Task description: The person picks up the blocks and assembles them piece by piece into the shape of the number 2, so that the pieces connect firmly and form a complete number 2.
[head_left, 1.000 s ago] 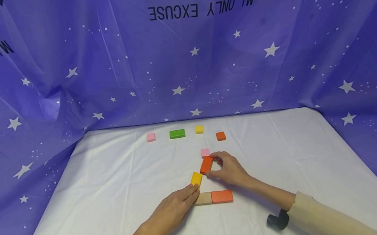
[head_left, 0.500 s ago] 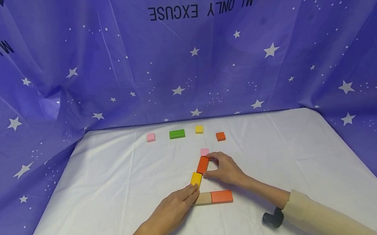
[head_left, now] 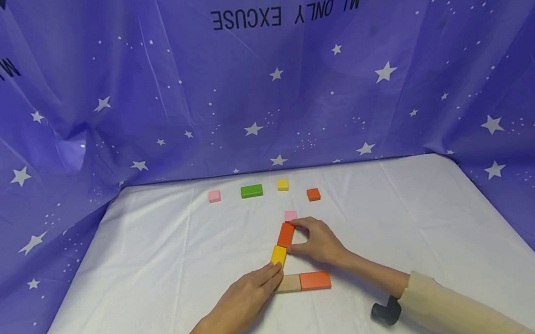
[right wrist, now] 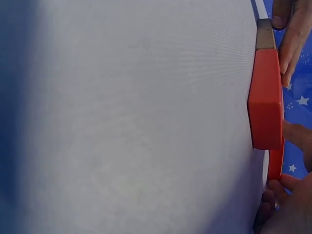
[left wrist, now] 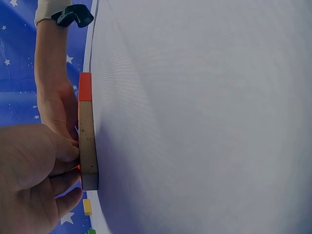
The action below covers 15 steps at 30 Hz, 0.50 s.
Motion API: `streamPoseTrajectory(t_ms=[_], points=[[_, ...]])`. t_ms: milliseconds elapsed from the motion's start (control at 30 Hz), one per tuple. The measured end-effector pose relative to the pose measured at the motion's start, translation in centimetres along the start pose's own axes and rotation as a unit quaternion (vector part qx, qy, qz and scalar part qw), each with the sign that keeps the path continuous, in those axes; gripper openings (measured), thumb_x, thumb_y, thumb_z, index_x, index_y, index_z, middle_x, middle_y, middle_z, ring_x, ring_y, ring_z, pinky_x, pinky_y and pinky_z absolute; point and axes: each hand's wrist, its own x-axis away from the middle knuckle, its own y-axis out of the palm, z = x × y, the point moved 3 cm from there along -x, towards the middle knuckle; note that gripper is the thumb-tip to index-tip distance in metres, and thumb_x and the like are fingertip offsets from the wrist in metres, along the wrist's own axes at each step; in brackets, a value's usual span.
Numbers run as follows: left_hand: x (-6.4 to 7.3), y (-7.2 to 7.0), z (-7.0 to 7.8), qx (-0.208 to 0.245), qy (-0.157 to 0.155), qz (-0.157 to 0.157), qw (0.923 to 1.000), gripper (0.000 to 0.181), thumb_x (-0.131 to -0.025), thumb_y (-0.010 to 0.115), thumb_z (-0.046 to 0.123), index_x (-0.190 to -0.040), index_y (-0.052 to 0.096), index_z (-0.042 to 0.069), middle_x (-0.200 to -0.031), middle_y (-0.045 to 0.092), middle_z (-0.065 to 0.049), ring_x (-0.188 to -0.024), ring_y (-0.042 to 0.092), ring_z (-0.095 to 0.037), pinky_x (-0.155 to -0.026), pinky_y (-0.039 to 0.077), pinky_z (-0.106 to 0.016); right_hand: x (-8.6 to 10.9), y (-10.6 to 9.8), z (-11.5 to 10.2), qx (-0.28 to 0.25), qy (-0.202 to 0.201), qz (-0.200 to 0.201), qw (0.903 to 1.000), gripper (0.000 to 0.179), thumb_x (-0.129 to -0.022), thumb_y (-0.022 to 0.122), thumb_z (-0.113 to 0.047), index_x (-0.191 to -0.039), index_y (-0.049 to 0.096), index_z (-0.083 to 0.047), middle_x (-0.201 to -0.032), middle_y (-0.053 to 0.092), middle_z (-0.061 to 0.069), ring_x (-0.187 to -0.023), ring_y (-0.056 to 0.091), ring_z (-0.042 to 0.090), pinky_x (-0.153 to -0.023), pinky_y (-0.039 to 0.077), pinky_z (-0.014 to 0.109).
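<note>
My right hand [head_left: 321,243] pinches an orange block [head_left: 286,234] lengthwise between thumb and index finger. The block slants on the white cloth, its lower end against a yellow block [head_left: 278,256] and its upper end by a pink block [head_left: 291,216]. My left hand [head_left: 248,297] rests its fingertips on the yellow block, partly covering it. Nearer me, a plain wood block [head_left: 288,283] and a red block [head_left: 315,281] lie end to end in a row. The left hand hides the wood block's left end; the left wrist view shows its long side [left wrist: 87,141].
Along the far side lie a pink block [head_left: 214,196], a green block [head_left: 251,191], a yellow block [head_left: 282,185] and an orange block [head_left: 313,195]. A purple starry curtain [head_left: 187,87] surrounds the table's back and sides. A black device [head_left: 386,313] sits at my right wrist.
My right hand has slid the orange block left until it meets the yellow block and lines up along the slant. The left hand stays where it was.
</note>
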Motion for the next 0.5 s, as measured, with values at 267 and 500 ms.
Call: streamPoseTrajectory(t_ms=[267,500], points=[[0.05,0.03,-0.04,0.000,0.004,0.008,1.0000,0.044,-0.090,0.070,0.001,-0.133,0.061,-0.003,-0.140,0.056,-0.016,-0.127,0.056,-0.027,-0.100,0.050,-0.036,-0.10,0.08,0.08,0.000,0.004,0.000,1.0000,0.064,-0.075,0.088,-0.023,-0.133,0.065,-0.008,-0.127,0.065,0.010,-0.123,0.055,0.031,-0.110,0.039,0.045],[0.02,0.04,-0.02,-0.001,0.008,0.020,0.9998,0.044,-0.089,0.071,0.000,-0.132,0.062,-0.004,-0.138,0.058,-0.016,-0.125,0.057,-0.028,-0.099,0.050,-0.037,-0.03,0.07,0.12,-0.001,-0.001,-0.001,1.0000,0.064,-0.076,0.088,-0.023,-0.133,0.065,-0.009,-0.127,0.065,0.010,-0.123,0.055,0.031,-0.110,0.039,0.046]])
